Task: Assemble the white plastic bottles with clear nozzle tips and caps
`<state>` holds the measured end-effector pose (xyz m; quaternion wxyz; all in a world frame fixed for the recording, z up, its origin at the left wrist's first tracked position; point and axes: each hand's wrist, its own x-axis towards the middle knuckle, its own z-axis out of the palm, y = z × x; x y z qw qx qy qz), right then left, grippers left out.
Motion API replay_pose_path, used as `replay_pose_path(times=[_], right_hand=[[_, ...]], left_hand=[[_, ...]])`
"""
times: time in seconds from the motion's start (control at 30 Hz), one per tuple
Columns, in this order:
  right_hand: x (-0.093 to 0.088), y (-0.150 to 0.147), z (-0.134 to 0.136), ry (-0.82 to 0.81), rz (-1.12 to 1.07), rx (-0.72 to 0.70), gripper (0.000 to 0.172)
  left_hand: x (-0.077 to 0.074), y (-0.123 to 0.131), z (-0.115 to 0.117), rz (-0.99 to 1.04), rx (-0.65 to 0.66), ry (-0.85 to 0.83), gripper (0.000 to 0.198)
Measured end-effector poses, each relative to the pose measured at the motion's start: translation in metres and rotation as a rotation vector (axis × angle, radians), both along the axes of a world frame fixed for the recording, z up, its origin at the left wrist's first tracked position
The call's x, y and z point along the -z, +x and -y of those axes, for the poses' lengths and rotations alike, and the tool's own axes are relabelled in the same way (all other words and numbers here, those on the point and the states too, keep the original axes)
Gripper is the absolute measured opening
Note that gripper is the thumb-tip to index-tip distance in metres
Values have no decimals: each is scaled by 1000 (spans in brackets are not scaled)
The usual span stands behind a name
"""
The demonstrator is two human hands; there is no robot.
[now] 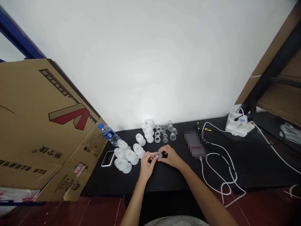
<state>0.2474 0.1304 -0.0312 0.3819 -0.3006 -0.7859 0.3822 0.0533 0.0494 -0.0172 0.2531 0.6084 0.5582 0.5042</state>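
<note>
Over the middle of the black table, my left hand (148, 161) and my right hand (172, 157) meet at one small, clear round part (160, 155), a translucent ring by its look. The fingers of both hands are closed on its edges and cover much of it. Just beyond the hands lie several clear rings (157, 139), smaller clear disc-like pieces (165, 136) and clear domed caps (173, 136). Left of these stand white open-necked bottles (140, 140). Nearer my left hand are several white bottles with translucent tops fitted (132, 157).
A water bottle (109, 134) with a blue cap and a white-framed phone (108, 158) are at the left, beside a large cardboard box (47, 125). On the right lie a blurred dark device (195, 144), looping white cables (225, 183) and a white power strip (238, 124). A white wall (150, 62) rises behind.
</note>
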Motion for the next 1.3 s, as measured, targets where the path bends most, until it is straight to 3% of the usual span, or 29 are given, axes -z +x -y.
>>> replay_pose_path(times=[0.17, 0.53, 0.67, 0.77, 0.87, 0.97, 1.03, 1.3], right_hand=[[3, 0, 0, 118, 49, 34, 38], [-5, 1, 3, 129, 67, 50, 34], [-7, 4, 4, 59, 24, 48, 42], [-10, 8, 2, 55, -29, 143, 47], [-11, 12, -3, 125, -24, 350, 49], [-9, 13, -9, 174, 79, 603, 64], [-6, 12, -12, 187, 156, 692, 73], [2, 12, -12, 258, 231, 678, 58]], left_hand=[[-1, 0, 0, -62, -7, 15, 28], [0, 0, -2, -59, 0, -3, 31], [1, 2, -3, -62, 4, -1, 29], [2, 3, -3, -97, -13, 22, 26], [4, 3, -2, -155, -18, 46, 25], [6, 4, -1, -221, 22, 39, 33], [7, 5, -1, -260, 52, 19, 38], [5, 6, 0, -293, 57, -14, 35]])
